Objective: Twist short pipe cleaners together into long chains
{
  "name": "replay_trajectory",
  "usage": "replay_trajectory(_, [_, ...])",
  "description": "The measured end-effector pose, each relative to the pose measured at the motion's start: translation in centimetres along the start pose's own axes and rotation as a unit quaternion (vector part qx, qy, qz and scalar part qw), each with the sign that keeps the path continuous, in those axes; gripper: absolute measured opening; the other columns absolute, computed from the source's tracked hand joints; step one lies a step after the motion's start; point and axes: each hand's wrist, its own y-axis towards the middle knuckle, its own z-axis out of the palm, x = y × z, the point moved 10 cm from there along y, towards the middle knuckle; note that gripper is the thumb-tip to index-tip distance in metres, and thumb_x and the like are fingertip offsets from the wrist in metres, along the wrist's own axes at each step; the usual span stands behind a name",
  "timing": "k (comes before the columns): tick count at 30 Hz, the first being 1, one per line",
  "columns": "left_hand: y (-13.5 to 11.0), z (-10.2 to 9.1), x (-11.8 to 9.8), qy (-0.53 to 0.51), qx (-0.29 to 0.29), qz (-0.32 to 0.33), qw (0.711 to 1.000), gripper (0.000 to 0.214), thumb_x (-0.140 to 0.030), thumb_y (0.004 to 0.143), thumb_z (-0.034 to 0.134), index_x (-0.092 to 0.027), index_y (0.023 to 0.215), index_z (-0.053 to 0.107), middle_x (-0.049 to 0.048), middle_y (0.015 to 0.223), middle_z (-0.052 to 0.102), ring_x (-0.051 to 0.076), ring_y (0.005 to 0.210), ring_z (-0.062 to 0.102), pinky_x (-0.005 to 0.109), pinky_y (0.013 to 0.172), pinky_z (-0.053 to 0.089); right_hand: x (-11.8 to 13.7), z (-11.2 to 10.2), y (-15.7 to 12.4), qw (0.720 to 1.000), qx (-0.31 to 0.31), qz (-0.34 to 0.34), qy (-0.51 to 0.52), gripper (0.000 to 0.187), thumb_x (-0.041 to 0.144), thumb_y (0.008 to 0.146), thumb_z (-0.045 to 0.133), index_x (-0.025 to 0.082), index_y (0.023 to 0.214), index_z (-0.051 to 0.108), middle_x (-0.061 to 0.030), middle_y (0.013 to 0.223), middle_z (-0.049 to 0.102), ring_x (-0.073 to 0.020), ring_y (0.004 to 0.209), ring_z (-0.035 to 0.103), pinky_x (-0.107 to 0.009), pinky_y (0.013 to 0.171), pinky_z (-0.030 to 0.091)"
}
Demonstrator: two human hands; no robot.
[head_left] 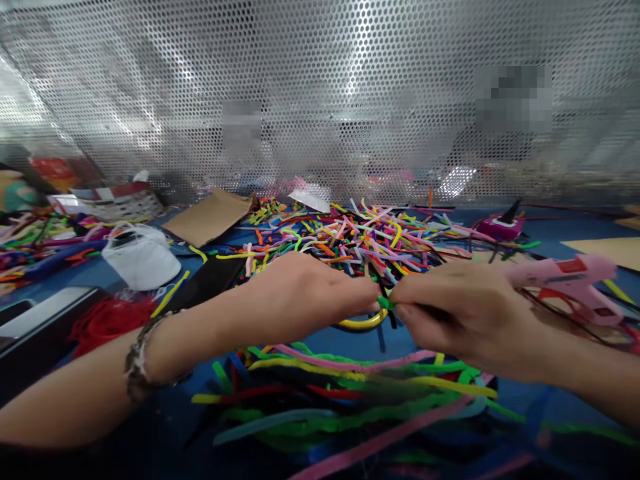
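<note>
My left hand (305,290) and my right hand (465,313) meet at the middle of the view, fingertips almost touching. Both are closed in a pinch on a short green pipe cleaner (385,301). A thin black strand runs across the green piece; I cannot tell whether it is joined to it. Just below the fingertips curves a yellow pipe cleaner (364,325), its ends partly hidden by my hands. Long loose pipe cleaners (350,367) in green, yellow, pink, red and blue lie nearest to me, beneath both hands.
Behind my hands spreads a heap of short coloured pipe cleaners (370,237). A pink glue gun (575,287) lies right. To the left are a white cap-like object (143,253), brown cardboard (207,217) and a red tangle (113,320). A perforated metal screen (320,87) stands behind.
</note>
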Motion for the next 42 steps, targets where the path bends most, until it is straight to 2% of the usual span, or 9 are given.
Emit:
replay_trajectory(4, [-0.4, -1.4, -1.8, 0.199, -0.071, 0.079, 0.974, 0.026, -0.012, 0.084, 0.033, -0.015, 0.069, 0.054, -0.0037, 0.048, 0.049, 0.008, 0.041, 0.038, 0.024, 0.040, 0.020, -1.2, 1.8, 0.3, 0.963, 0.058, 0.103, 0.242, 0.029, 0.016, 0.083, 0.030, 0.018, 0.054, 0.030, 0.0067, 0.047, 0.026, -0.0035, 0.038, 0.025, -0.014, 0.033, 0.023])
replay_trajectory(8, [0.0, -0.1, 1.1, -0.082, 0.025, -0.054, 0.995, 0.028, -0.015, 0.085, 0.033, -0.015, 0.061, 0.047, -0.0056, 0.047, 0.041, 0.005, 0.041, 0.033, 0.019, 0.041, 0.022, 0.0, -0.8, 0.4, 0.999, -0.041, -0.003, -0.025, 0.020, 0.014, 0.083, 0.036, 0.016, 0.066, 0.047, 0.0057, 0.049, 0.042, -0.0057, 0.044, 0.037, -0.018, 0.041, 0.030])
replay_trajectory(12, [-0.6, 4.0, 1.5, -0.507, 0.134, -0.171, 0.834, 0.031, -0.024, 0.087, 0.028, -0.015, 0.059, 0.039, -0.0075, 0.046, 0.027, 0.004, 0.040, 0.026, 0.015, 0.038, 0.023, 4.4, -0.9, -1.3, 0.902, -0.090, -0.234, -0.352, 0.016, 0.013, 0.083, 0.040, 0.014, 0.087, 0.055, 0.0020, 0.061, 0.058, -0.0095, 0.052, 0.044, -0.024, 0.048, 0.032])
replay_trajectory(15, [-0.9, 5.4, 1.5, -0.605, 0.142, -0.205, 0.756, 0.032, -0.031, 0.088, 0.027, -0.017, 0.061, 0.036, -0.0087, 0.045, 0.020, 0.005, 0.038, 0.019, 0.016, 0.035, 0.019, 4.8, -0.4, -1.5, 0.862, -0.083, -0.258, -0.428, 0.015, 0.011, 0.082, 0.042, 0.014, 0.084, 0.056, 0.0026, 0.059, 0.057, -0.0095, 0.052, 0.042, -0.025, 0.049, 0.031])
replay_trajectory(22, [0.0, 1.9, 1.4, -0.117, 0.071, -0.048, 0.989, 0.028, -0.015, 0.086, 0.031, -0.015, 0.060, 0.043, -0.0064, 0.048, 0.031, 0.006, 0.042, 0.027, 0.021, 0.041, 0.019, 1.4, 0.2, 0.0, 0.987, 0.018, -0.094, -0.128, 0.029, 0.014, 0.085, 0.036, 0.017, 0.056, 0.038, 0.0050, 0.049, 0.033, -0.0063, 0.047, 0.029, -0.021, 0.045, 0.025])
replay_trajectory(29, [-0.8, -0.7, -1.8, 0.231, -0.080, 0.123, 0.962, 0.024, -0.010, 0.083, 0.034, -0.014, 0.071, 0.054, -0.0036, 0.047, 0.049, 0.009, 0.042, 0.040, 0.024, 0.043, 0.023, -2.0, 2.8, 0.4, 0.954, 0.095, 0.092, 0.268, 0.029, 0.025, 0.088, 0.030, 0.017, 0.061, 0.036, 0.0063, 0.052, 0.029, -0.0040, 0.044, 0.028, -0.016, 0.038, 0.023])
replay_trajectory(33, [-0.1, 0.1, 1.4, 0.013, 0.005, -0.003, 1.000, 0.029, -0.018, 0.087, 0.033, -0.015, 0.064, 0.051, -0.0056, 0.047, 0.044, 0.006, 0.042, 0.037, 0.018, 0.043, 0.026, -1.0, 0.1, 0.5, 0.999, -0.015, -0.030, -0.043, 0.027, 0.021, 0.086, 0.034, 0.017, 0.064, 0.046, 0.0039, 0.050, 0.040, -0.0069, 0.046, 0.035, -0.021, 0.043, 0.025])
replay_trajectory(37, [0.0, 2.0, 2.7, -0.292, 0.115, -0.070, 0.947, 0.027, -0.018, 0.087, 0.031, -0.013, 0.070, 0.052, -0.0055, 0.057, 0.046, 0.003, 0.050, 0.041, 0.011, 0.051, 0.033, 2.5, -0.8, -1.1, 0.906, -0.082, -0.209, -0.359, 0.020, 0.014, 0.085, 0.037, 0.020, 0.082, 0.056, 0.0034, 0.050, 0.050, -0.0094, 0.048, 0.040, -0.025, 0.046, 0.025])
replay_trajectory(42, [-0.1, 1.8, 4.3, -0.210, 0.074, -0.091, 0.971, 0.026, -0.020, 0.087, 0.034, -0.013, 0.075, 0.056, -0.0047, 0.055, 0.047, 0.004, 0.049, 0.042, 0.013, 0.048, 0.031, 2.1, -0.9, -0.7, 0.877, -0.064, -0.195, -0.434, 0.025, 0.011, 0.085, 0.035, 0.019, 0.080, 0.059, 0.0040, 0.046, 0.049, -0.0084, 0.043, 0.040, -0.024, 0.044, 0.024])
